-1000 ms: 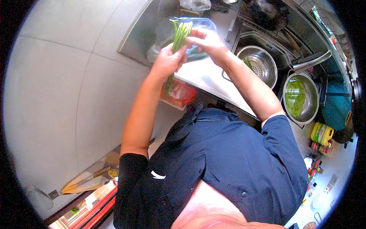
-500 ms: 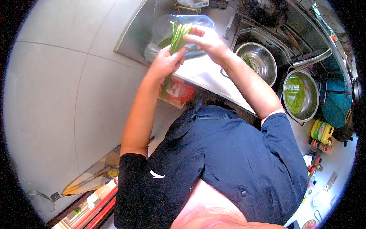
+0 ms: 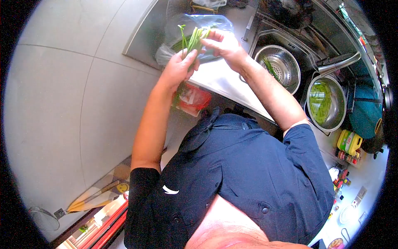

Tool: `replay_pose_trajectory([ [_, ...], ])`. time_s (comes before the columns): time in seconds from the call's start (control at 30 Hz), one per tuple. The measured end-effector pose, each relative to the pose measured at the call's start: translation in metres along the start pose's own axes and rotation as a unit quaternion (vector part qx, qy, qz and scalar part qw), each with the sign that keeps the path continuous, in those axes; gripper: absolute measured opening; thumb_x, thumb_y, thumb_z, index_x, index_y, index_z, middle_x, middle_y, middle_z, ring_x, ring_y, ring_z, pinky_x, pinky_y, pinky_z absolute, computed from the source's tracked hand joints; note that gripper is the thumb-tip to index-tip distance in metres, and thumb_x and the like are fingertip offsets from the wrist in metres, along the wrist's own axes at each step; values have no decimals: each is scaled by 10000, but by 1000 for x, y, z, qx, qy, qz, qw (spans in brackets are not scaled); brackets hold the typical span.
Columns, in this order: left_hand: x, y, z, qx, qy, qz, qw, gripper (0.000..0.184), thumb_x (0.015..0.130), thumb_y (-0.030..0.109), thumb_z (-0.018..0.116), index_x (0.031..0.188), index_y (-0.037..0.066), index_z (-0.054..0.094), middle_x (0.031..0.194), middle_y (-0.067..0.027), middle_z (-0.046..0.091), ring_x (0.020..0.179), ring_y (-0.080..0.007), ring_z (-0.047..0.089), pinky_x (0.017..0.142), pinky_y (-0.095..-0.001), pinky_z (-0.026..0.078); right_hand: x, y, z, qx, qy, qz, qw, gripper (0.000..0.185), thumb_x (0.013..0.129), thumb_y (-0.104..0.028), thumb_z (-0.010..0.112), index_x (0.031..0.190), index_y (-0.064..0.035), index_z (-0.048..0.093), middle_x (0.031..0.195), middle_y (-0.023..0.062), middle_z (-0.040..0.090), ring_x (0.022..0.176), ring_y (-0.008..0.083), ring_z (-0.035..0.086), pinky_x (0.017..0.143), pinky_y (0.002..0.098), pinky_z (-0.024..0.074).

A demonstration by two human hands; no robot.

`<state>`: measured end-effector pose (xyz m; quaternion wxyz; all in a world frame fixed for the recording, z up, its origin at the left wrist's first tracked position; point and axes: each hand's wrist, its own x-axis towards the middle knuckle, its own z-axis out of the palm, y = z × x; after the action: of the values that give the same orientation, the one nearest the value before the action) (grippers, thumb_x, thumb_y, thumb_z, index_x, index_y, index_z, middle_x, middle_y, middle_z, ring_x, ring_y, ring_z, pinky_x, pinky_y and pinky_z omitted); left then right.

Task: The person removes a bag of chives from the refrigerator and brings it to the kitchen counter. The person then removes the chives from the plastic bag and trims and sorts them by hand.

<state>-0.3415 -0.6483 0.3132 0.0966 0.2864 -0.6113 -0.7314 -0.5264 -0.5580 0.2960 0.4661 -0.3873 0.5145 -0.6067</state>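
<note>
A bunch of long green stems [image 3: 193, 40] is wrapped in the fingers of my left hand [image 3: 180, 68], its leafy lower end hanging below the hand. At the upper ends of the stems, my right hand [image 3: 223, 45] pinches a few of them between thumb and fingers. One or two stems stand apart on the left of the bunch. Behind both hands lies a clear plastic bag [image 3: 172, 31] with more green inside. Under my left hand is a red container [image 3: 195, 98], partly covered by the hanging leaves.
A steel colander [image 3: 292, 68] with some green stems sits in the sink [image 3: 261, 37]. Beside it, under the faucet [image 3: 340, 65], a steel pot [image 3: 340, 101] holds green pieces in water. A yellow bottle [image 3: 349, 142] stands farther right. The white counter edge [image 3: 232, 85] runs below my right forearm.
The stems have spread apart at the top, with one or two now leaning left. My left hand has shifted slightly left and down. My right hand stays at the stem ends.
</note>
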Motion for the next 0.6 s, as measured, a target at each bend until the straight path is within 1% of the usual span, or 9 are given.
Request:
replay_pose_trajectory([
  [0.1, -1, -2, 2, 36, 24, 11, 999, 274, 1043, 283, 501, 1167, 83, 641, 689, 45, 515, 516, -48, 395, 457, -213, 302, -5, -5, 1, 20, -15, -2, 1000, 329, 899, -314, 690, 1154, -107, 679, 1024, -28, 686, 875, 67, 557, 720, 237, 400],
  [0.13, 2, -9, -2, 61, 26, 44, 997, 259, 1041, 270, 511, 1149, 78, 646, 681, 57, 496, 533, -45, 389, 476, -213, 298, -5, -5, 0, 19, -16, -2, 1000, 329, 899, -314, 690, 1154, -107, 679, 1024, -28, 686, 875, 67, 557, 720, 237, 400],
  [0.2, 0, -12, -4, 84, 28, 77, 993, 243, 1038, 257, 520, 1131, 74, 652, 674, 70, 478, 551, -43, 383, 495, -214, 293, -7, -2, -3, 47, -8, 15, 999, 293, 908, -258, 697, 1157, -105, 676, 1071, -34, 673, 836, 48, 534, 662, 212, 389],
  [0.27, -4, -12, -5, 125, 35, 90, 987, 221, 1017, 228, 558, 1071, 46, 671, 683, 54, 510, 612, -48, 432, 554, -237, 349, -10, -5, -8, 67, -9, 21, 997, 278, 923, -243, 673, 1160, -97, 673, 1078, -31, 667, 854, 54, 537, 669, 213, 398],
  [0.4, -7, -13, -5, 139, 46, 91, 985, 230, 1012, 234, 563, 1047, 38, 677, 683, 56, 510, 611, -48, 427, 556, -237, 347, -13, 2, -11, 120, 21, 46, 991, 246, 967, -203, 601, 1174, -86, 667, 1076, -18, 652, 897, 72, 543, 683, 218, 420],
  [0.5, -8, -8, -4, 162, 35, 87, 982, 265, 1033, 276, 531, 1118, 58, 658, 687, 68, 475, 578, -40, 393, 514, -211, 303, -11, 2, -13, 74, 20, 27, 997, 258, 973, -201, 600, 1198, -92, 663, 1083, -19, 653, 887, 81, 551, 683, 221, 427],
  [0.53, -11, -5, -2, 141, 32, 54, 988, 280, 1032, 294, 528, 1123, 62, 655, 689, 61, 486, 561, -42, 395, 497, -214, 307, -11, 3, -14, 74, 19, 27, 997, 258, 973, -201, 600, 1198, -92, 663, 1083, -19, 653, 887, 81, 551, 683, 221, 427],
  [0.57, -13, -2, 0, 120, 29, 21, 992, 294, 1031, 312, 526, 1128, 65, 653, 691, 55, 496, 544, -45, 396, 481, -216, 312, -10, 3, -15, 62, 22, 38, 997, 295, 972, -272, 596, 1201, -103, 669, 1068, -8, 652, 896, 95, 562, 707, 232, 442],
  [0.6, -16, -3, -2, 119, 31, 22, 992, 294, 1031, 312, 526, 1128, 65, 653, 691, 55, 496, 544, -45, 396, 481, -216, 312, -11, 3, -13, 49, 25, 47, 997, 339, 971, -344, 592, 1204, -114, 676, 1053, 2, 651, 905, 109, 574, 730, 243, 458],
])
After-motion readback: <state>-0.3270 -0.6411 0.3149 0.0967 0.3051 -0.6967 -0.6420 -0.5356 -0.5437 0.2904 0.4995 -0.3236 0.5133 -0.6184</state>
